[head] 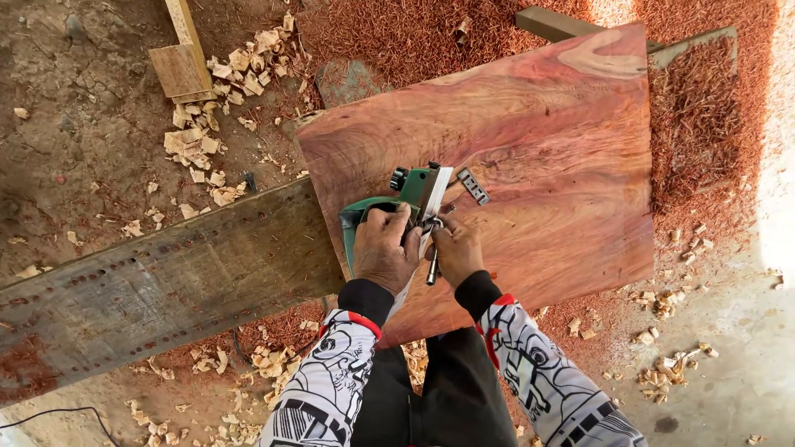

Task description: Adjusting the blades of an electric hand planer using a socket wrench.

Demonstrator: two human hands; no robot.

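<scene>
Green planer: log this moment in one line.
left hand: grips green planer | right hand: holds metal tool at it | planer: on reddish slab

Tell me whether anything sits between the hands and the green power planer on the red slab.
Nothing visible does. The left hand rests directly on the green planer; the right hand holds a metal tool at its base. A small metal plate lies apart on the red slab.

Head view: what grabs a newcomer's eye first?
The big reddish wood slab fills the centre and right, lying tilted across a grey perforated plank. Mid-frame, the left hand rests on a green power tool set on the slab, while the right hand works a slim metal tool against it. Red sawdust lies behind the slab, pale wood chips at upper left.
</scene>
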